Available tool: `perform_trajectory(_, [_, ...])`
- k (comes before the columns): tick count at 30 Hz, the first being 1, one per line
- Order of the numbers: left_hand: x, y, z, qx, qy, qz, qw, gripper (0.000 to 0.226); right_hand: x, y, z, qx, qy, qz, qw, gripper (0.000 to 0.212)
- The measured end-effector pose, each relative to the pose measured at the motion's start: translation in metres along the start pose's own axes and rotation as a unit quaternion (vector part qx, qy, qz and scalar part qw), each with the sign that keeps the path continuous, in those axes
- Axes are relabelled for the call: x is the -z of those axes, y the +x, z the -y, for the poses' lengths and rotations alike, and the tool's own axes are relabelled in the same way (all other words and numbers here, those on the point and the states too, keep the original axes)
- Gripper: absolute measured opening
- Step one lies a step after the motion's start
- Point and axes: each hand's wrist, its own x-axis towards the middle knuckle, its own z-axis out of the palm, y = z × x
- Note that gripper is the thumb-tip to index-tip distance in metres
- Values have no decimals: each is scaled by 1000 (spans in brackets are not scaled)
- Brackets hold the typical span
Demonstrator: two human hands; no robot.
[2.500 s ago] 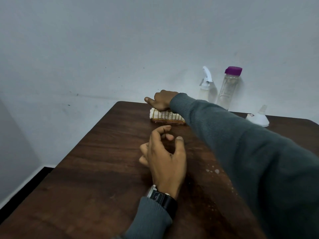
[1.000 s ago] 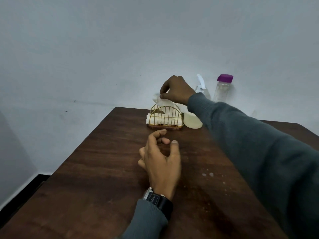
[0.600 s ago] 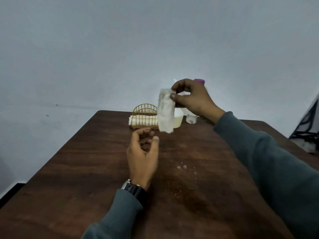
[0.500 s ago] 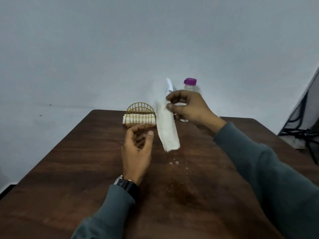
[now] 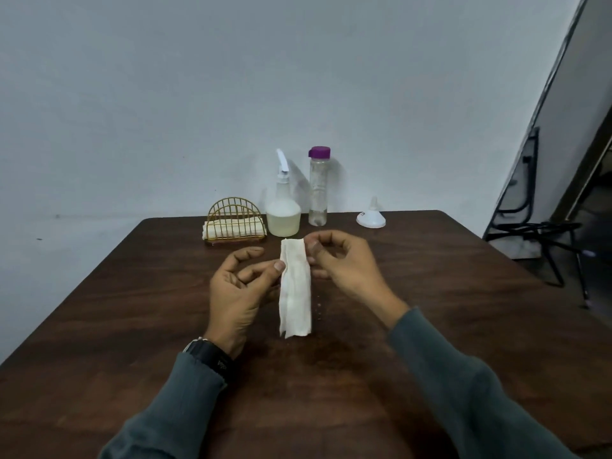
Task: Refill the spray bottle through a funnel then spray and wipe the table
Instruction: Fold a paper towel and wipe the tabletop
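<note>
A folded white tissue (image 5: 295,289) hangs over the middle of the dark wooden table (image 5: 132,309). My right hand (image 5: 344,266) pinches its top edge. My left hand (image 5: 236,289) is beside it with fingers curled, thumb tip touching the tissue's left edge. At the table's back stand the spray bottle (image 5: 283,210) holding pale liquid, a clear bottle with a purple cap (image 5: 318,187), and a white funnel (image 5: 371,218) lying mouth down. Small droplets (image 5: 319,308) dot the wood just right of the tissue.
A gold wire holder (image 5: 235,223) with more folded tissues sits at the back left, beside the spray bottle. A grey wall rises behind the table. Black metal chair legs (image 5: 543,233) stand off the table's right side.
My right hand pulled a tissue out of the gold holder and carried it toward me over the table's middle. My left hand rose to meet it. The view swung right.
</note>
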Motion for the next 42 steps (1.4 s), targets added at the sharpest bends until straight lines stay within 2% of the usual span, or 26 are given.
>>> perform_trajectory(2, [2,1,0,1,1,-7,1000,36,1,-9,-5,62,-110,-19,992,12])
perform_trajectory(5, [4,2,0,3,3,-8,1000,36,-8,-23,-14,88,-127,4,988,27])
perform_trajectory(7, [4,3,1,8,2,-5,1000,34,-14,-27,-21,67,-103,15,992,31])
perform_trajectory(10, [3,2,1,13,-18,1,1000,37,-16,-22,-28,14,-40,0,999,11])
perform_trajectory(13, [4,4,0,13,-31,1,999,40,-12,-20,-25,-23,22,-26,999,16])
perform_trajectory(16, [8,9,-1,28,-70,-6,997,25,-3,-16,-24,-77,130,-56,987,7])
perform_trajectory(18, [10,12,-2,50,-87,-19,995,23,-1,-17,-22,-102,200,-45,973,8])
perform_trajectory(22, [10,13,-3,93,-108,-30,989,24,-4,-21,-21,-108,210,-33,971,7])
perform_trajectory(24, [7,12,-4,117,-118,-16,986,36,-5,-22,-22,-113,213,-35,970,6])
perform_trajectory(27, [2,10,-3,114,-127,-1,985,56,-6,-23,-22,-116,183,-47,975,5])
perform_trajectory(30, [3,9,1,87,-63,-10,994,64,-11,-21,-27,-85,113,-79,987,8])
perform_trajectory(33, [5,9,4,61,-39,-6,997,58,-16,-26,-31,40,-44,-128,990,16])
perform_trajectory(36, [3,7,3,51,-57,6,997,59,-23,-35,-29,155,-141,-88,974,26])
perform_trajectory(38, [1,5,2,49,-62,26,996,63,-27,-38,-29,152,-149,-49,976,32])
perform_trajectory(42, [0,5,1,63,-85,35,994,59,-26,-31,-30,80,-65,-74,992,21])
